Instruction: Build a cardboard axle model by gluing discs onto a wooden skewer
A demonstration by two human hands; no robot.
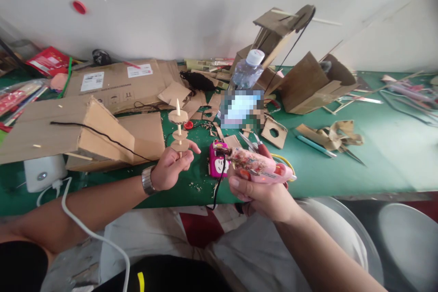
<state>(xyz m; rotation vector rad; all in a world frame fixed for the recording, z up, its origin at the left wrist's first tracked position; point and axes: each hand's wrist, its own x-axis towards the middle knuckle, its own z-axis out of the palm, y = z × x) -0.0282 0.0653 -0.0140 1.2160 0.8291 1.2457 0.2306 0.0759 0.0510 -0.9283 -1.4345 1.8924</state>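
My left hand [174, 164] is closed on a pointed wooden stick [178, 108], held upright. Several cardboard discs [178, 117] are threaded along the stick, one above another. A pink hot glue gun [262, 166], its front part crusted with residue, is gripped in my right hand [263, 194]; the nozzle points left toward the stick, apart from it. Just left of the nozzle, a magenta power socket block [216, 164] rests on the green table. Scissors [249, 140] lie behind the glue gun, partly hidden by it.
Cut cardboard boxes [106, 134] spread over the left side, near a white device [46, 173] with a cable. At the back stand a plastic bottle [247, 70], a cardboard build [284, 20] with a black cord, and an open cardboard box [313, 84]. A blue pen-like tool [316, 146] lies right.
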